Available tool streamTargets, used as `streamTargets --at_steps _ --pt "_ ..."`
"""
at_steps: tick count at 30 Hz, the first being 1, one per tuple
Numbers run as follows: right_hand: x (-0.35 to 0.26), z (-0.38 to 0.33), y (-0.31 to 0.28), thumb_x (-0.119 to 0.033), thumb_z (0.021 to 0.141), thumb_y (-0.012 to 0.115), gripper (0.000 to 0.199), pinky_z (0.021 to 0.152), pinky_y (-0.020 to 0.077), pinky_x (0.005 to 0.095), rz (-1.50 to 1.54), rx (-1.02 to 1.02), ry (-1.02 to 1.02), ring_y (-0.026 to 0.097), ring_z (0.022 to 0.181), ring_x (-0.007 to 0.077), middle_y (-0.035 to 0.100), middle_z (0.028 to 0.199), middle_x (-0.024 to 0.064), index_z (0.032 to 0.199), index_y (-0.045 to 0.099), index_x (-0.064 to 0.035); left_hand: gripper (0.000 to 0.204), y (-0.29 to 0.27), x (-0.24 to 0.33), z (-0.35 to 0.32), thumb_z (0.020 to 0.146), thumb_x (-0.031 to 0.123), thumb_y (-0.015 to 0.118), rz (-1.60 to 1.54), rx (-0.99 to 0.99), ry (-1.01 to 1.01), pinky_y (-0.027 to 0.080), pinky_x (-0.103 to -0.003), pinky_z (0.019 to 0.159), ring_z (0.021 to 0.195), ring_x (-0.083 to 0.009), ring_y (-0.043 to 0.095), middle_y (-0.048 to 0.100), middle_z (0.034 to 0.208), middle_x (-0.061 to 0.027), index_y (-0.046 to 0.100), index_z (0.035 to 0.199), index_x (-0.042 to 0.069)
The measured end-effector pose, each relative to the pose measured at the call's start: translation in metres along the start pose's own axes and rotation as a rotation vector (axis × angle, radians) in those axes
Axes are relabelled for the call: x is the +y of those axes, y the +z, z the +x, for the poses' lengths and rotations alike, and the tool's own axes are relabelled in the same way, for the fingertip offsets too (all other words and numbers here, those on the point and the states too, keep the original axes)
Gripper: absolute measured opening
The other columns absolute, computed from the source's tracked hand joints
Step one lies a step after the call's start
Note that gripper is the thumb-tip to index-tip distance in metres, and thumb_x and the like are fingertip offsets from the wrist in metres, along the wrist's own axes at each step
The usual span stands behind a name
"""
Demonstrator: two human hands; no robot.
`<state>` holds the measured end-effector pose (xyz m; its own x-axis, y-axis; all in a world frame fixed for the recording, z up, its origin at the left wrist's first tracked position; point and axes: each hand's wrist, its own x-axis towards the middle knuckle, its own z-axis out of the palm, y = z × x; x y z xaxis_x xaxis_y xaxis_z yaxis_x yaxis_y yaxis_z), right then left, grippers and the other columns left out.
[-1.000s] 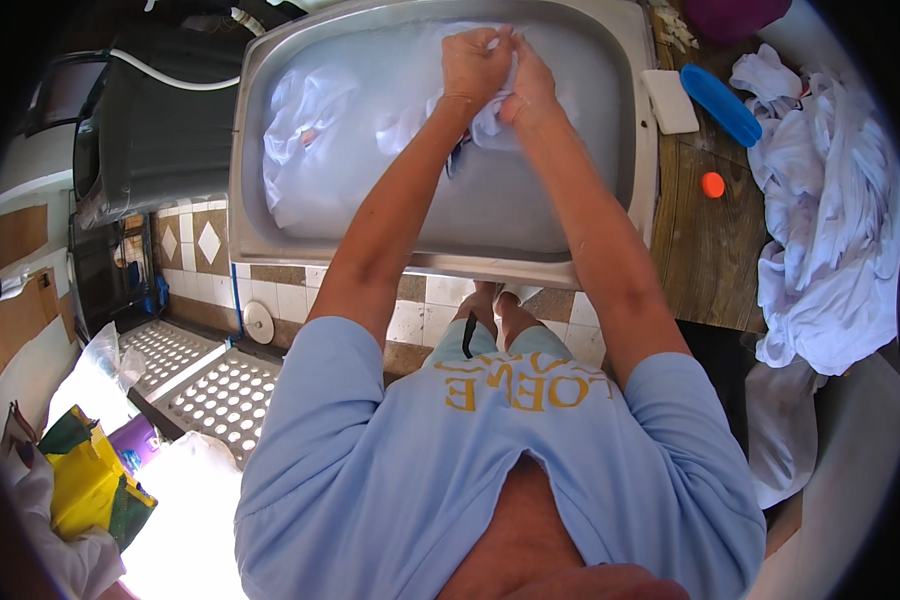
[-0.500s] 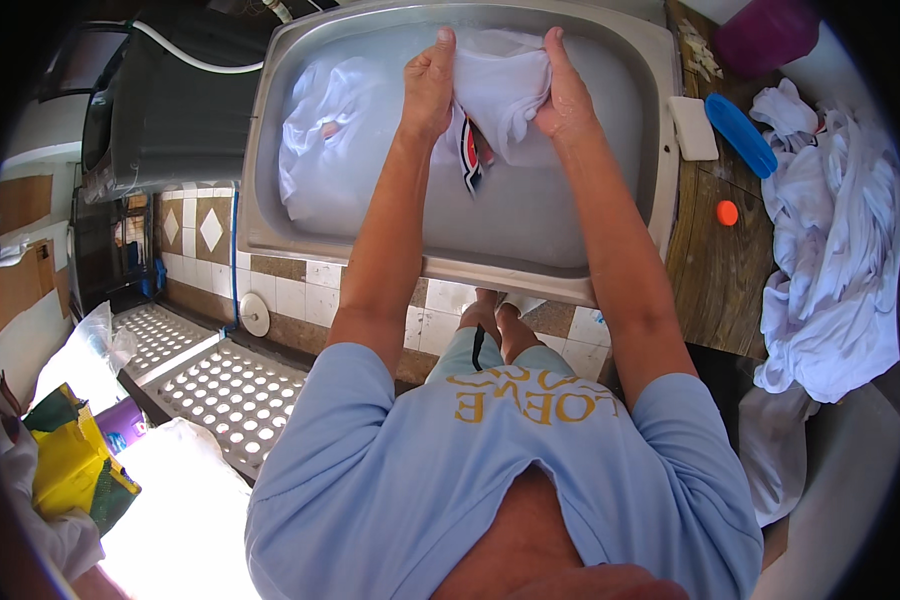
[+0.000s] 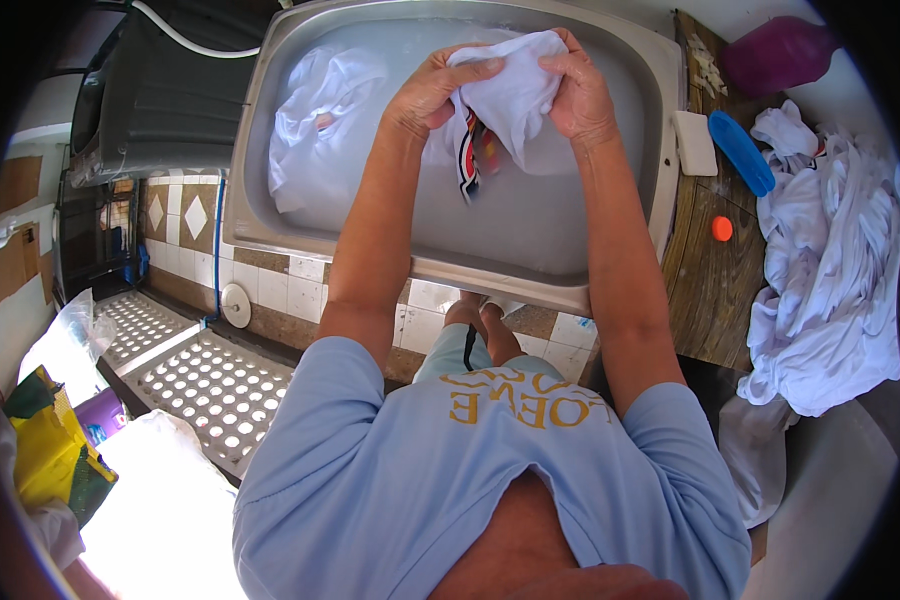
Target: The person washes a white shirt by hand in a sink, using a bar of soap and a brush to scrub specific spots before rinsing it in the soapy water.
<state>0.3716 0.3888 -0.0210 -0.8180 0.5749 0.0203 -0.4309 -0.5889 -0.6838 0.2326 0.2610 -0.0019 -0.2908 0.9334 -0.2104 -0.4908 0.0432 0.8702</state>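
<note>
fingers [image 3: 478, 70] of left hand [image 3: 428, 95] and right hand [image 3: 582, 100] pinch a white cloth [image 3: 513, 85] over the basin [image 3: 500, 280], apparently mid-wash, so the next rub likely calls for firm grips.

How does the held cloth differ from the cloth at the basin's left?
The held cloth hangs between left hand and right hand; the left-side cloth lies untouched in cloudy water. The held cloth shows a dark, patterned strip; the left-side cloth shows none. Both are white.
</note>
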Motion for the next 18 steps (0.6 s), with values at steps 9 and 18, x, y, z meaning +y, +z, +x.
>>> streamTargets --at_steps 9,18 --pt "-0.001 -0.003 0.012 -0.003 0.072 0.071 0.042 0.078 0.0480 0.0276 -0.288 0.057 0.004 0.059 0.089 0.0140 0.059 0.094 0.0033 0.109 0.050 -0.0075 0.031 0.002 0.004 -0.002 0.078 0.016 0.071 -0.024 0.011 0.040 0.050 -0.031 0.079 0.086 -0.0173 0.063 0.067 0.094 -0.0063 0.065 0.106 0.003" --pt "-0.008 -0.004 0.013 -0.004 0.073 0.071 0.031 0.063 0.0442 0.0211 -0.551 0.014 -0.047 0.056 0.073 0.0078 0.058 0.083 0.0003 0.097 0.052 -0.0080 0.026 0.006 0.005 0.001 0.075 0.012 0.073 -0.070 0.080 0.069 0.052 -0.033 0.075 0.081 -0.0195 0.064 0.066 0.090 -0.0081 0.065 0.098 0.002"
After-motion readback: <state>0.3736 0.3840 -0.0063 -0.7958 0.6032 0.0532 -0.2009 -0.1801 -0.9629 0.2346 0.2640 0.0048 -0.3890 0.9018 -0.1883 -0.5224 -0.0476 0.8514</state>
